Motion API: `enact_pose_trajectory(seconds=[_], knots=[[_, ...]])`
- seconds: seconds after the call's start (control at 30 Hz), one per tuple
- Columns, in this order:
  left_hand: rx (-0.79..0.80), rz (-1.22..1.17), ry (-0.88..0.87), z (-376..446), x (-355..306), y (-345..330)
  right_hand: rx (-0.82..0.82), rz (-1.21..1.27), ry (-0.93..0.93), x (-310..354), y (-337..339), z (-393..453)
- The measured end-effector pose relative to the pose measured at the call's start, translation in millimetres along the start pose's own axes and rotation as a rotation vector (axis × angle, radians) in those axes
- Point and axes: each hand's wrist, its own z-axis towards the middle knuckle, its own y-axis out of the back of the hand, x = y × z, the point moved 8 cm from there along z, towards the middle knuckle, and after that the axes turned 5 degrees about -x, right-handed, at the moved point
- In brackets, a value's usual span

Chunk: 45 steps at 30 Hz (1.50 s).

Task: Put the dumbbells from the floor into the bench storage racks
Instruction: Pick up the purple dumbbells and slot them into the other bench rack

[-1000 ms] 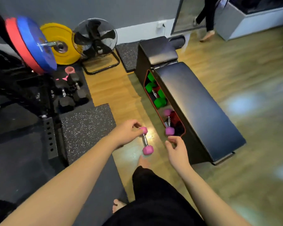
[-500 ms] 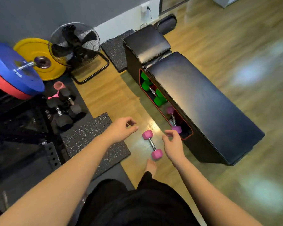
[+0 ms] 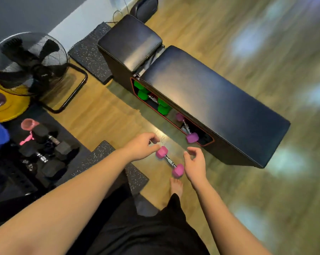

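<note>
The black storage bench lies across the wood floor with its side rack already holding green dumbbells and one pink dumbbell. A second pink dumbbell lies on the floor just before it. With the left hand loosely curled by its far head and the right hand half-open beside the near head, neither gripping, it seems best to take the knurled bar squarely, then slide it in alongside its twin.

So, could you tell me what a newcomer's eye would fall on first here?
Probably the pink dumbbell on the wooden floor, between the left hand and right hand. Next, the black bench behind it, with green dumbbells and another pink one in its side rack.
</note>
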Motion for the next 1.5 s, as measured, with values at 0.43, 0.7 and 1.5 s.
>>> enact_pose_trajectory(seconds=[0.43,0.7,1.5], knots=[[0.242,0.185,-0.192,134.6,47.5,-71.9,-0.277,0.143,-0.245,-89.6,-83.1,42.0],[0.254,0.314,-0.162,207.7,124.4,-198.6,-0.347,0.146,-0.401,-231.8,-112.5,84.8],[0.036,0.230,-0.072,390.4,367.8,-420.2,-0.500,-0.073,-0.732,-536.0,-269.2,232.5]])
